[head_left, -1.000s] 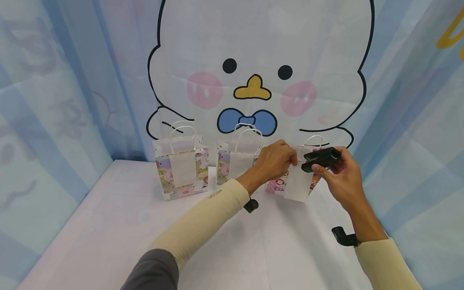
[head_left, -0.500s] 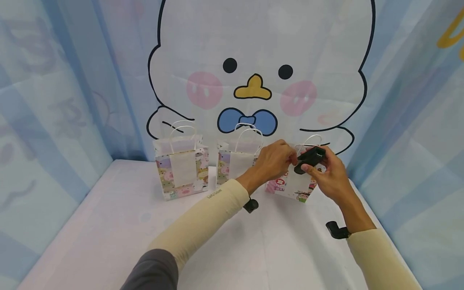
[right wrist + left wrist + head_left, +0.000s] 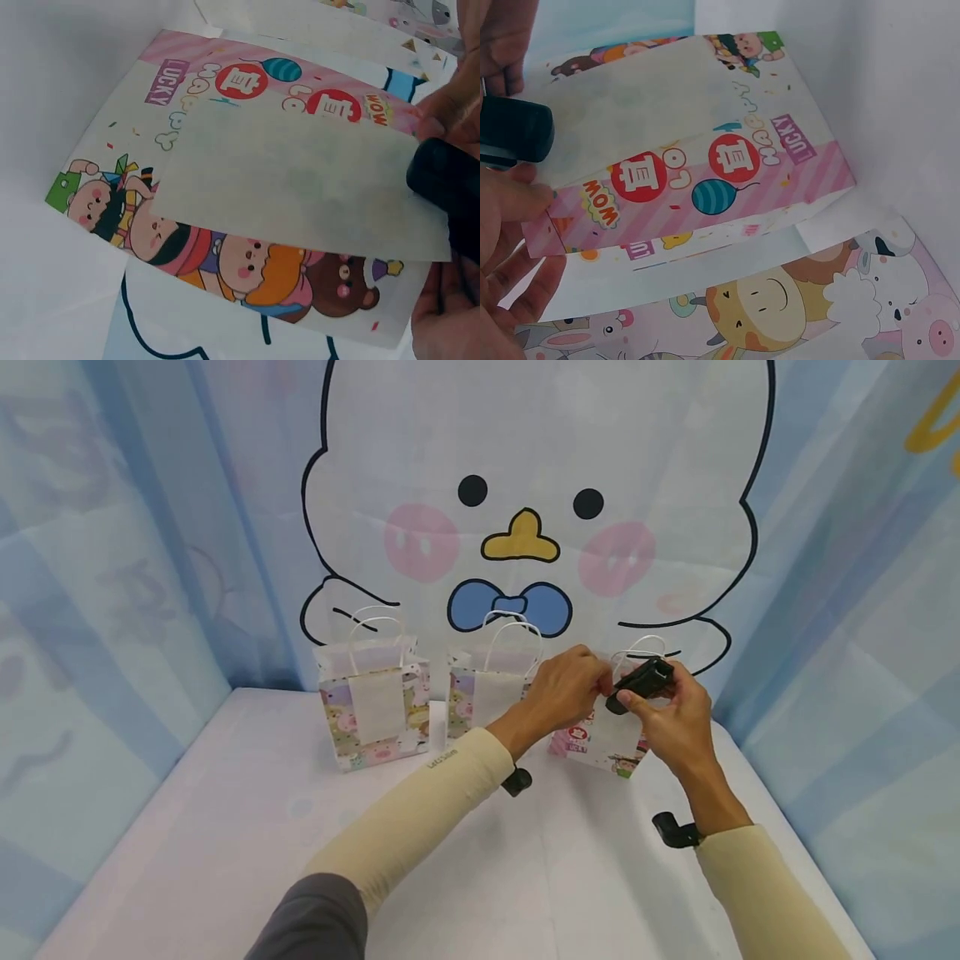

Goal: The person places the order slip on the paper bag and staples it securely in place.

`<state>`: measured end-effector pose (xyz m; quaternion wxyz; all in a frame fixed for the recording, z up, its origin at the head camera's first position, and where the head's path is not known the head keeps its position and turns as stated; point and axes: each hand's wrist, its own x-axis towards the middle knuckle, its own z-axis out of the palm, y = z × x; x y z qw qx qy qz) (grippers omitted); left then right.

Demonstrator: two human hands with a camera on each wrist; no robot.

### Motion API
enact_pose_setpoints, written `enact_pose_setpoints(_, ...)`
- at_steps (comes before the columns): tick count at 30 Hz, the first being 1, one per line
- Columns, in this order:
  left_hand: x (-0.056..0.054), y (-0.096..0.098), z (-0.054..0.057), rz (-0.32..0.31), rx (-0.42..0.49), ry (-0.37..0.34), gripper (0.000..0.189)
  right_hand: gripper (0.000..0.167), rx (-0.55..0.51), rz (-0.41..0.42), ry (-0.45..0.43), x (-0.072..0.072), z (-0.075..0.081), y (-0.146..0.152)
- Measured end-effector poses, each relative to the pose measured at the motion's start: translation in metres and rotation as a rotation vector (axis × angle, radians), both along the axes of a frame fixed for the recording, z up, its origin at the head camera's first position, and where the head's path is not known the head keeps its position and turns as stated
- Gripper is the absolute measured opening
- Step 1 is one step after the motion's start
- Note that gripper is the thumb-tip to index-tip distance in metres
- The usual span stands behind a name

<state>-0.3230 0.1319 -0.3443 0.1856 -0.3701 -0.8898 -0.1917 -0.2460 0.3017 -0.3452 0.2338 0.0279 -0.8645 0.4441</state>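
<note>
A black stapler (image 3: 641, 683) sits in my right hand (image 3: 682, 714), its jaws at the top edge of the right-hand paper gift bag (image 3: 573, 745). My left hand (image 3: 567, 689) pinches the top left edge of that bag. A blank white sheet (image 3: 300, 180) lies against the bag's printed front, its upper end at the stapler (image 3: 446, 180). Pink stripes and red round marks show on the bag in the left wrist view, beside my left fingers (image 3: 532, 289). Whether the stapler is pressed down, I cannot tell.
Two more gift bags stand upright to the left: the middle bag (image 3: 461, 697), partly behind my left arm, and the left bag (image 3: 341, 718). Both have white handles and a white sheet on the front. A printed curtain (image 3: 525, 443) hangs behind the white table (image 3: 225, 827).
My right hand has moved left with the stapler, bringing it to the bag's top edge. More of the bag's printed lower front now shows under the sheet. My left hand has stayed put.
</note>
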Motion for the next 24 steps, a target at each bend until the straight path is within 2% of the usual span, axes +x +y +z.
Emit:
enact_pose_setpoints(6,-0.001,-0.002,0.005,0.004,0.005,0.022,0.01,0.049,0.033,-0.009,0.032,-0.005,0.006,0.0)
enact_pose_setpoints(13,0.0,-0.003,0.003,0.013,-0.005,-0.016,0.009,0.057,0.085,0.098,-0.049,-0.001,0.006,0.01)
enact_pose_setpoints(15,0.001,-0.003,0.002,0.01,-0.001,-0.015,0.008,0.057,0.053,0.111,-0.042,0.0,0.003,0.011)
enact_pose_setpoints(19,0.003,-0.002,0.001,-0.006,0.006,-0.02,0.008,0.053,-0.081,0.114,-0.006,0.004,0.0,0.017)
enact_pose_setpoints(24,0.004,-0.001,0.001,-0.001,0.006,-0.009,0.008,0.048,-0.252,0.116,0.049,0.013,0.005,0.029)
